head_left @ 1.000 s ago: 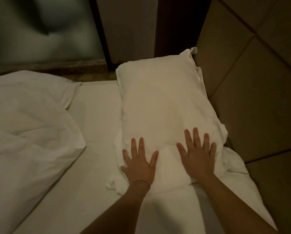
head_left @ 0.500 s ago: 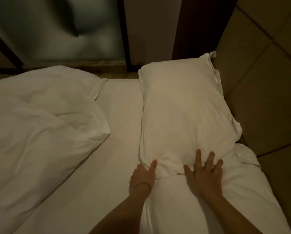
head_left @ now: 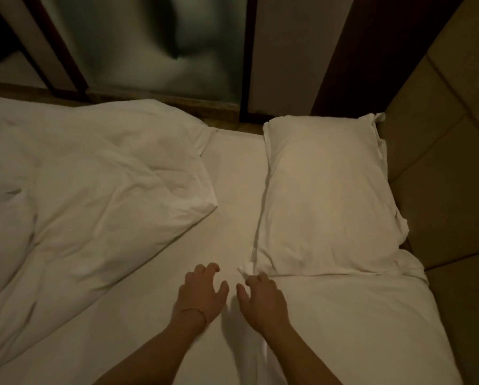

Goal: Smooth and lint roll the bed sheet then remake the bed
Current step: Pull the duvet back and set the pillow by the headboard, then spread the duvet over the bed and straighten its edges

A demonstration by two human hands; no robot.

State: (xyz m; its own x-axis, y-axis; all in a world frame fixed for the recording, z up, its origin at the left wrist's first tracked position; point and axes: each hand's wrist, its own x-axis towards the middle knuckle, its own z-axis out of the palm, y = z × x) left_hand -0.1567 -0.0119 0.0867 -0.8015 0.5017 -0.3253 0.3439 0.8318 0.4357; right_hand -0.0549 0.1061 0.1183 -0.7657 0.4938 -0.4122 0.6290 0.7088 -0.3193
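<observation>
my left hand (head_left: 202, 294) and right hand (head_left: 260, 297) hover side by side over the bed sheet (head_left: 232, 207), fingers loosely curled and spread, gripping nothing. right fingertips sit just beside the near corner of the far pillow (head_left: 327, 195); crumpled duvet (head_left: 88, 190) lies left, second pillow (head_left: 358, 323) on my right

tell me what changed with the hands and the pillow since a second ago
Both hands came off the far pillow and drew back toward the person. The left hand hovers with curled fingers; the right hand touches that pillow's near corner. Pillows, duvet and sheet lie as before.
</observation>
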